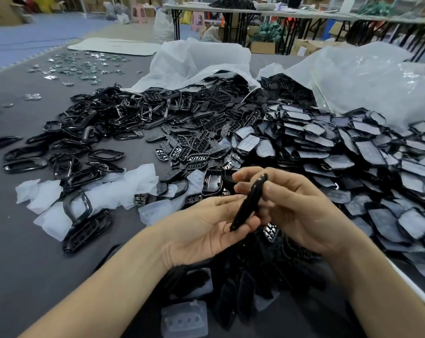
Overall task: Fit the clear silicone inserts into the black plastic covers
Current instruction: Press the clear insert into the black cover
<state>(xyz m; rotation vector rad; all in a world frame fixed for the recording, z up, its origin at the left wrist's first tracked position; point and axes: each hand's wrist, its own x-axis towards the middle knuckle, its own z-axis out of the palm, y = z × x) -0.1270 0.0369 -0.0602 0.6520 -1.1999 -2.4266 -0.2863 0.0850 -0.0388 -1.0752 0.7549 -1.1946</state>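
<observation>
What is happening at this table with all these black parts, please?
A person is assembling parts by hand. The right hand grips a black plastic cover edge-on, its lower end resting on the open left hand; whether an insert is in it cannot be seen. Loose clear silicone inserts lie on the grey table to the left, bare covers spill from a plastic bag in the middle, and a large pile of fitted covers lies to the right.

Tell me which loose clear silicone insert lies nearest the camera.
The silicone insert at the picture's bottom edge, showing a row of four button bumps; every other loose insert lies farther up the mat.
</observation>
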